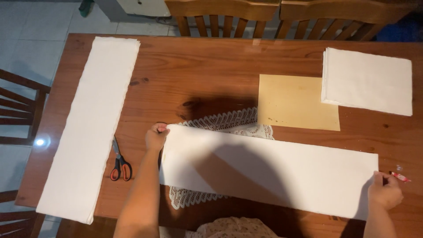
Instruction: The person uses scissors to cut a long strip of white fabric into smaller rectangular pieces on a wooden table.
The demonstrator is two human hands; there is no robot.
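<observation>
We saw the left hand point(156, 136) pinching the upper left corner of a long white sheet point(269, 169), fingers curled shut on its edge. The right hand point(384, 192) gripped the same sheet at its right end, near the lower corner, fingers closed over the paper.

The sheet lay flat across the near part of a brown wooden table point(207, 75), slightly tilted, its right end lower than its left. Under the sheet's left half a white lace doily point(229, 121) showed above and below the paper. Just past the sheet's right end, beside the right hand, lay a small red and white pen point(400, 177). Left of the sheet, near the left forearm, a pair of scissors point(119, 163) with red and black handles rested on the wood.

Further left of the sheet a stack of long white strips point(90, 123) ran from the far edge to the near edge of the table. Beyond the sheet lay a tan card point(297, 102), and a pile of white rectangular sheets point(368, 80) overlapped that card's upper right corner.

Two wooden chairs point(224, 15) stood at the far side of the table, another chair point(20, 110) at its left, on a pale tiled floor point(31, 35). A shadow fell across the sheet's middle.
</observation>
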